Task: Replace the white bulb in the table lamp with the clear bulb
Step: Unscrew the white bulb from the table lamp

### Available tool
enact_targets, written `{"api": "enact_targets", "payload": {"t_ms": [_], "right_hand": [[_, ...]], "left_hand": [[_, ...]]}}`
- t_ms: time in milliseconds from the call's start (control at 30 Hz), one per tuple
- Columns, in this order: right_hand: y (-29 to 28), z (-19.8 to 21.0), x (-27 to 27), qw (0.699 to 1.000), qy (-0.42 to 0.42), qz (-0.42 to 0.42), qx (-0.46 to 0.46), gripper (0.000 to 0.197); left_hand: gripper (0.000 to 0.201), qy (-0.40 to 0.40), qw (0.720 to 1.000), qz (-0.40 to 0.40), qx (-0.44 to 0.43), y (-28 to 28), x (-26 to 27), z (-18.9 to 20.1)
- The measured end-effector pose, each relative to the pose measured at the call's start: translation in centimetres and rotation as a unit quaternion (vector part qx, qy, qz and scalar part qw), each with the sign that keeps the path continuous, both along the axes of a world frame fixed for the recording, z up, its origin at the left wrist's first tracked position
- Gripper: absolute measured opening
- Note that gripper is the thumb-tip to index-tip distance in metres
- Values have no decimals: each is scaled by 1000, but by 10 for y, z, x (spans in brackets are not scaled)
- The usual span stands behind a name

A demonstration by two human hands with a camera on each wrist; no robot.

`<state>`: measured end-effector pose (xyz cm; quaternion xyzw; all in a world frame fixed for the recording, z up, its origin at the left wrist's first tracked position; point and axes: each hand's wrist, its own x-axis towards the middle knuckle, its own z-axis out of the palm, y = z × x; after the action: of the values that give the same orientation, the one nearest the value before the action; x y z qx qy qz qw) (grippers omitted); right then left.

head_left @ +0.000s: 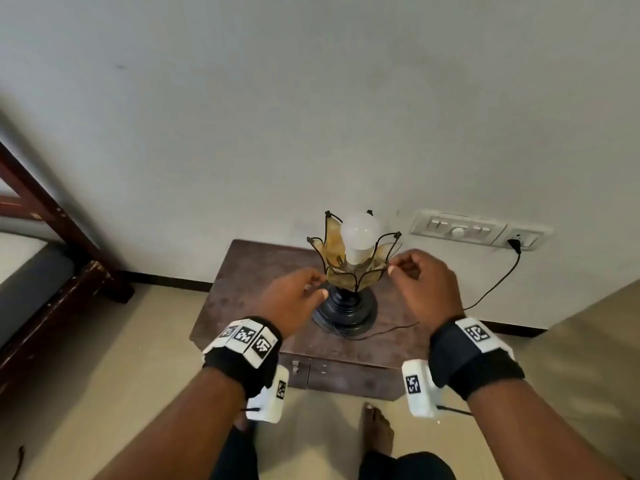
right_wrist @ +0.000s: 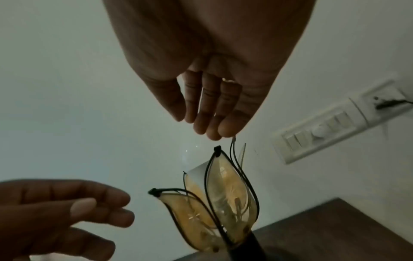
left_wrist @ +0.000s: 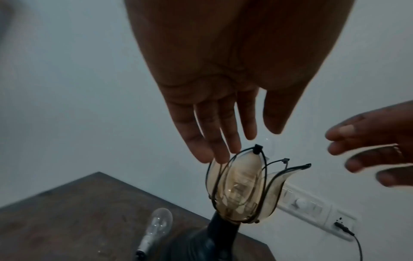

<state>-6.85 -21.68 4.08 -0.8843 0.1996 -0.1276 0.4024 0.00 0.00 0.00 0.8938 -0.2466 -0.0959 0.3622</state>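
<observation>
The white bulb stands in the table lamp, ringed by the amber glass petals of the shade above a black base. My left hand is at the shade's left side, empty, its straight fingers reaching a petal's rim. My right hand hovers at the shade's right side, also empty, with its fingertips by a petal's wire tip. The clear bulb lies on the table left of the base; in the head view my left hand hides it.
The lamp's cord runs right to a plug in the wall switch plate. A dark wooden bed frame stands at the left. The small table has drawers at its front, and my foot is on the floor below.
</observation>
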Motion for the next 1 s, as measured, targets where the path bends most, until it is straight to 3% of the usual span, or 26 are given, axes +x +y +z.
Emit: {"api": "enact_targets", "payload": {"t_ms": [133, 233, 367, 500, 633, 833, 1000], "right_hand": [[-14, 9, 37, 995, -16, 25, -100, 22], [-20, 10, 69, 984, 5, 76, -161, 39], [-19, 12, 103, 960, 87, 143, -226, 61], [-15, 14, 129, 924, 172, 192, -283, 75], [-13, 14, 138, 898, 210, 218, -319, 74], [-11, 15, 135, 911, 206, 199, -296, 67], [-10, 21, 139, 903, 231, 208, -298, 74]], "left_hand": [[29, -5, 996, 75, -52, -24, 19, -6], [28, -62, 990, 111, -65, -36, 41, -11], [26, -146, 979, 128, -57, -50, 58, -11], [31, -160, 981, 110, -15, -63, 73, -13], [33, -122, 987, 97, 43, -71, 81, -15], [42, -138, 981, 104, 92, -75, 89, -19], [33, -131, 981, 91, 114, -76, 94, -23]]}}
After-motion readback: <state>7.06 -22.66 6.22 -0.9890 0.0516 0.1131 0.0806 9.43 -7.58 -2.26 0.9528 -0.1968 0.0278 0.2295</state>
